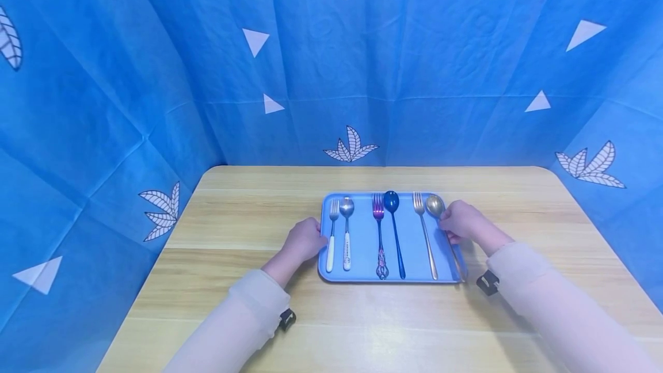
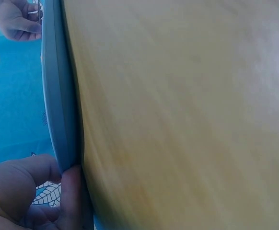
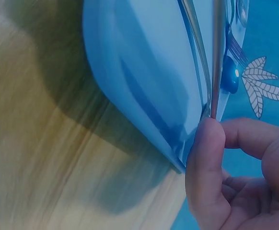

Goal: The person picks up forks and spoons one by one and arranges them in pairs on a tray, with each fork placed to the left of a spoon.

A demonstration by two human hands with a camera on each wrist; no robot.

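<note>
A light blue tray [image 1: 362,246] lies on the table with cutlery laid upright in pairs. My left hand [image 1: 305,239] grips its left rim between thumb and finger, as the left wrist view also shows. My right hand [image 1: 461,222] pinches a gold spoon [image 1: 434,205] at its neck, at the tray's right side; its handle slants down over the tray. Left of it lies a gold fork [image 1: 426,232]. A dark blue spoon [image 1: 392,202] and a purple-blue fork [image 1: 380,229] lie mid-tray. A white-handled fork [image 1: 331,246] and white-handled spoon [image 1: 347,246] sit nearest my left hand.
The wooden table [image 1: 248,212] carries the tray right of its middle. A blue curtain [image 1: 321,56] with white leaves and triangles surrounds its back and sides. Black wrist straps [image 1: 287,319] show below the light sleeves [image 1: 243,315].
</note>
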